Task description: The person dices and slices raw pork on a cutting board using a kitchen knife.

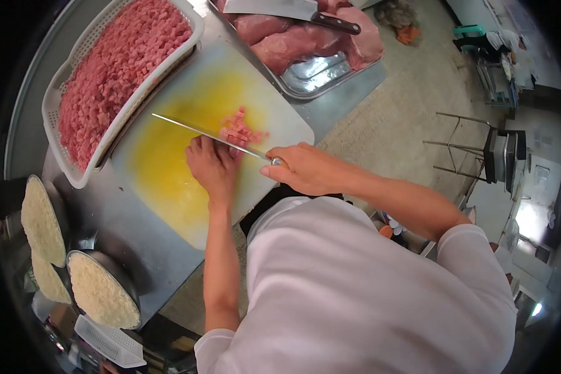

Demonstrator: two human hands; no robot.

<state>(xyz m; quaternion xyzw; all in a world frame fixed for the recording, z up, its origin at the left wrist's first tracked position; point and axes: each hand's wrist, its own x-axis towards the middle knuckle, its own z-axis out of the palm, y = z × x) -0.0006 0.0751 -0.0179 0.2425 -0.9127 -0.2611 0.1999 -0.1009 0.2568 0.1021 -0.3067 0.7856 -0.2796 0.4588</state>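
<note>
- We are working at the yellow-stained cutting board (162, 168), beside the basket (56, 112) of diced meat.
- Our right hand (305, 169) is gripping the knife (193, 129).
- Our left hand (213, 165) is curling over the meat cubes (240, 129) mid-board, pinning them.

A grey steel desk (137, 230) stands over a pale speckled floor (405, 118). To the right are a thin metal frame (455, 145) and a teal stool (470, 29); bright light (530, 221) glares at the far right edge.
</note>
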